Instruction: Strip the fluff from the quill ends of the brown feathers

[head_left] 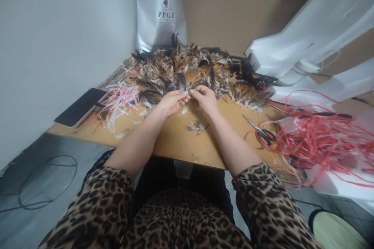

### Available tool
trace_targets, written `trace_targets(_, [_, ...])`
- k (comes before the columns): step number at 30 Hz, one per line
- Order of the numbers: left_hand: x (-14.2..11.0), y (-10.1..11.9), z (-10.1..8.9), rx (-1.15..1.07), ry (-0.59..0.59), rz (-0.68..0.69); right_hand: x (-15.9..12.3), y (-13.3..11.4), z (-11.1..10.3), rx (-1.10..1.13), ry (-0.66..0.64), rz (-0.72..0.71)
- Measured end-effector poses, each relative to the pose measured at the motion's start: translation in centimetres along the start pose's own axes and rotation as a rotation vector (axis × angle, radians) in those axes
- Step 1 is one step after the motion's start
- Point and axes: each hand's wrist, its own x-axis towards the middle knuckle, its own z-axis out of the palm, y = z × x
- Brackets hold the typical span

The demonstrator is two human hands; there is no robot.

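My left hand and my right hand meet over the middle of the wooden table. Thumb and fingers of each are pinched together on a small feather, whose dark, fluffy part rises between them; its edges blend with what lies behind. Just beyond my fingertips spreads a large heap of brown, black and white feathers. A few loose feather scraps lie on the wood below my right hand.
Left of the heap are white and pink strips and a dark-screened phone. Scissors lie to the right, beside a tangle of red strings. A silver bag stands at the back. A cable coils on the floor.
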Motion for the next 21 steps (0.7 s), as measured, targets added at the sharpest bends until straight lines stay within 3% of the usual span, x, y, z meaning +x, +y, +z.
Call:
trace_targets(7, [0.0,-0.3,0.1,0.142,-0.008,0.132,0.1,-0.3,-0.2,-0.044,0.023,0.004])
trace_targets(17, [0.0,-0.4,-0.2,0.226,-0.046,0.125,0.1,0.0,-0.5,0.111,-0.057,0.151])
trace_targets(21, [0.3,0.0,-0.5,0.179,0.021,0.162,0.4,0.2,-1.3,-0.101,-0.115,0.07])
